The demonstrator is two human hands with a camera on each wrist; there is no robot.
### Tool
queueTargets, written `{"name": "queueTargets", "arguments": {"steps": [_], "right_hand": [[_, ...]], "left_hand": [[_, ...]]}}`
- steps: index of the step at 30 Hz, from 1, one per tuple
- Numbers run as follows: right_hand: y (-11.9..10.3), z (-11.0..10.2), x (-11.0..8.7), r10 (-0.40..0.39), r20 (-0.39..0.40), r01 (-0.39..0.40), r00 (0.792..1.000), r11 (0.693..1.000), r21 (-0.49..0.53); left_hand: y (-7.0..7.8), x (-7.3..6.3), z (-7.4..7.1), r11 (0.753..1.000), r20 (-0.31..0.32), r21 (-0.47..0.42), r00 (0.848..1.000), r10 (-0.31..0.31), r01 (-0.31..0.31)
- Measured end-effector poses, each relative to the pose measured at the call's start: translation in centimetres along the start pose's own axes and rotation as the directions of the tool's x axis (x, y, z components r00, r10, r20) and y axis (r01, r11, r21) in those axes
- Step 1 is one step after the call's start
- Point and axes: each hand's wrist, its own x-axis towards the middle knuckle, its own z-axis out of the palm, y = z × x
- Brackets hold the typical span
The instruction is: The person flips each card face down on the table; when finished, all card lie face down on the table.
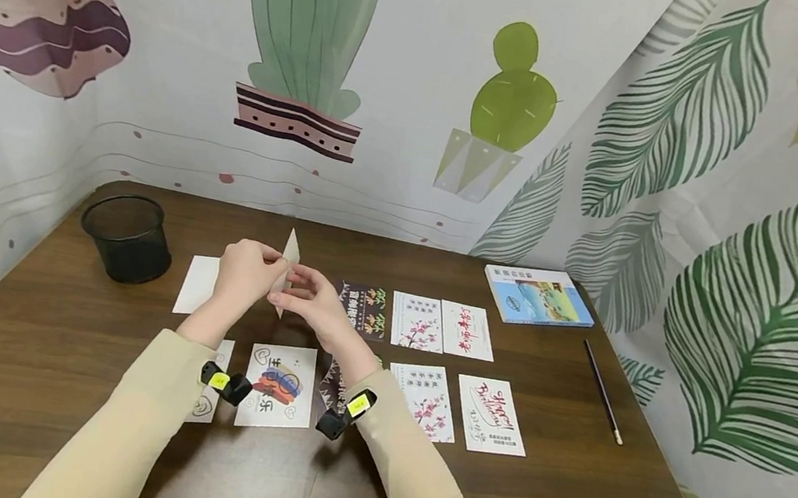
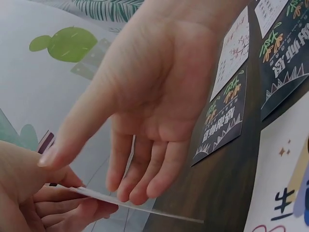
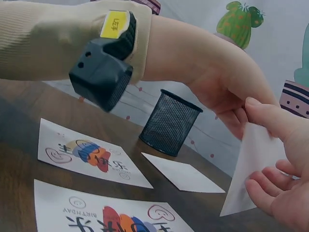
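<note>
Above the table my left hand [image 1: 242, 277] pinches a pale card [image 1: 290, 250] that stands edge-on in the head view. In the left wrist view the left fingers [image 2: 63, 212] curl beneath this card [image 2: 145, 209]. My right hand [image 1: 316, 304] is beside it, palm toward the card, its fingers nearly straight. Its fingertips [image 2: 137, 197] rest at the card's surface. In the right wrist view, the right thumb [image 3: 258, 110] is at the card's top corner, close to the left fingers. A plain white card [image 1: 197, 285] lies below the left hand.
Printed cards lie in two rows, including a birthday card [image 1: 492, 415], a colourful card [image 1: 278, 387], a blossom card [image 1: 418, 322] and a dark card [image 1: 366, 312]. A black mesh holder [image 1: 129, 239] stands back left. At right are a book [image 1: 538, 297] and a pencil [image 1: 603, 391].
</note>
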Motion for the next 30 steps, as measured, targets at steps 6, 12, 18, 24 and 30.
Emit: {"name": "queueTargets", "arguments": {"steps": [6, 12, 18, 24, 30], "right_hand": [[0.8, -0.6, 0.7, 0.001, -0.080, -0.002, 0.997, 1.000, -0.016], [1.9, -1.3, 1.5, 0.100, -0.230, -0.099, 0.968, 0.995, 0.016], [2.5, -1.8, 1.8, 0.175, -0.226, -0.167, 0.958, 0.984, 0.056], [2.6, -2.1, 2.2, 0.177, -0.262, -0.173, 0.949, 0.984, 0.040], [2.4, -2.5, 2.6, 0.181, -0.289, -0.194, 0.940, 0.981, -0.017]], "left_hand": [[-0.4, 0.1, -0.2, 1.000, -0.037, -0.010, 0.999, -0.012, 0.012], [-1.5, 0.1, -0.1, 0.998, -0.032, -0.031, 0.998, -0.055, 0.054], [-2.5, -0.2, -0.1, 0.992, 0.008, -0.085, 0.995, -0.094, 0.095], [-4.0, 0.0, 0.4, 0.979, 0.076, -0.106, 0.984, -0.164, 0.172], [-5.5, 0.1, 1.1, 0.984, 0.116, -0.008, 0.978, -0.175, 0.177]]}}
